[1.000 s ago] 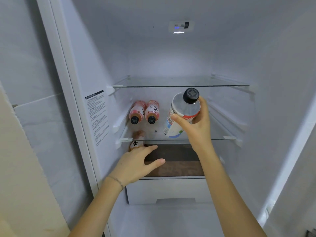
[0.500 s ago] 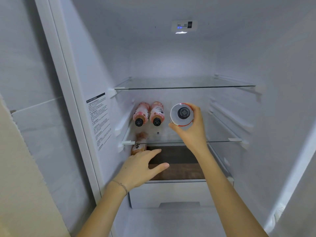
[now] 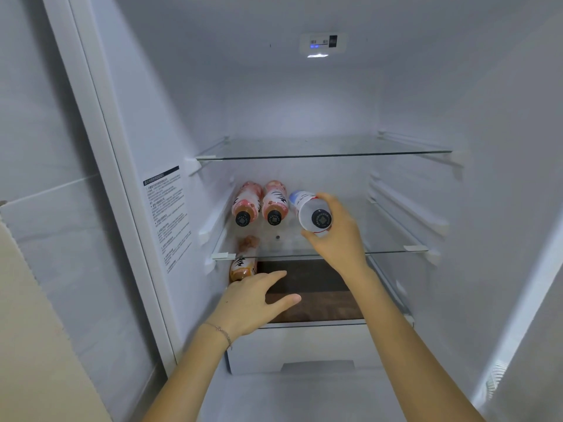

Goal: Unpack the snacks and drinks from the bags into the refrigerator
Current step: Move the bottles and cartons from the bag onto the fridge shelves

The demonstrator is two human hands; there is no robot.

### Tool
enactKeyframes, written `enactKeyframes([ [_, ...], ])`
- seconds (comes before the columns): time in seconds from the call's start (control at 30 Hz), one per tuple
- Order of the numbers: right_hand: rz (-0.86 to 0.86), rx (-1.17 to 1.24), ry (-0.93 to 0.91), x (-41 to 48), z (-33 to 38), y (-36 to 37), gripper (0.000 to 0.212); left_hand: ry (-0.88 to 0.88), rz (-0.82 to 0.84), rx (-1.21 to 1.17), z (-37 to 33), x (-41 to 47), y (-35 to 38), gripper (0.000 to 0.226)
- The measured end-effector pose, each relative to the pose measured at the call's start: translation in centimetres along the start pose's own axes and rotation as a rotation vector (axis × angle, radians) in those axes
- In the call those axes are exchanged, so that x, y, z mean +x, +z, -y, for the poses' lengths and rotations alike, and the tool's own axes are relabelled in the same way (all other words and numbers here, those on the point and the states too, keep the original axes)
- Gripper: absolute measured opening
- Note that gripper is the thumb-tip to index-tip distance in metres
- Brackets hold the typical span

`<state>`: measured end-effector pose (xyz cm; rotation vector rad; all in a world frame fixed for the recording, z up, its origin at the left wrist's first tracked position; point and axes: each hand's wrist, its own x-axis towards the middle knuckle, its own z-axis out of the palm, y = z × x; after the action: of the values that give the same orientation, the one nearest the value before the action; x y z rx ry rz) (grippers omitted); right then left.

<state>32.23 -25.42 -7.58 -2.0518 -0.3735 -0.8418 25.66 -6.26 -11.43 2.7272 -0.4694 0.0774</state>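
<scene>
On the clear glass middle shelf (image 3: 393, 249), the right hand (image 3: 338, 236) grips a smooth cylindrical white bottle (image 3: 307, 213) lying cap-forward, just right of two pink bottles (image 3: 260, 204). Below that shelf, the left hand (image 3: 253, 303) hovers with fingers spread and nothing in it, beside a third pink bottle (image 3: 242, 269).

2 pink bottles (image 3: 260, 205) block the middle shelf's (image 3: 393, 239) left; right half open.
</scene>
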Motion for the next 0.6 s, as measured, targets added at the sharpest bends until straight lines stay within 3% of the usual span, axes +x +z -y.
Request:
enactKeyframes([
  [0.27,0.064,0.028,0.069,-1.7,-1.0,1.4,0.071,0.016,-0.001,-0.012,0.1,0.4,0.3,0.070],
  [0.47,0.125,-0.105,0.031,-1.9,-0.3,0.9,0.080,0.012,0.005,0.004,0.3,0.3,0.4,0.071],
  [0.6,0.146,-0.043,0.020,-2.2,0.1,-0.1,0.073,0.013,0.000,-0.014,0.5,0.1,0.5,0.069],
])
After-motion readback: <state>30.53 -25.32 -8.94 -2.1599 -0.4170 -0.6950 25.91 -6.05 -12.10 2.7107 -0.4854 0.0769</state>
